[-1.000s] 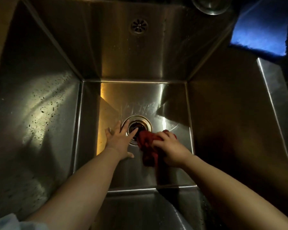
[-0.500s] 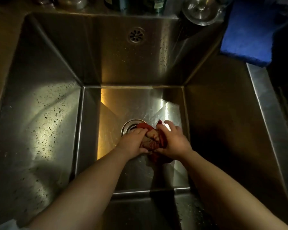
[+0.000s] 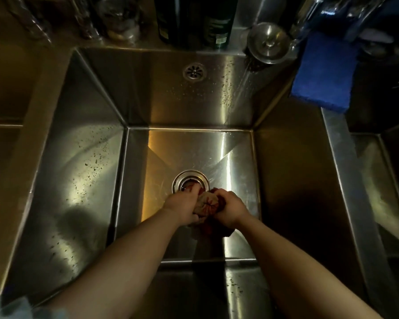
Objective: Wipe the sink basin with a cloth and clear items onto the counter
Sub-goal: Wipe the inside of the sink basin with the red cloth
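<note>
Deep rectangular stainless-steel sink basin (image 3: 78, 180), seen from above. The left hand (image 3: 182, 207) and right hand (image 3: 230, 209) meet low in the basin, just on the near side of the round chrome drain opening (image 3: 190, 180). Both have their fingers curled round a bunched red cloth (image 3: 205, 203) gripped between them, and its loose end hangs below the wrists. The left hand's fingers overlap the drain's near rim. A round perforated overflow grate (image 3: 194, 70) sits in the back wall. The rear ledge carries dark bottles (image 3: 194, 19), a glass jar (image 3: 120, 17) and a round metal sink stopper (image 3: 268, 42). A blue pad (image 3: 323, 72) lies over the right rear corner. Droplets speckle the left wall.
</note>
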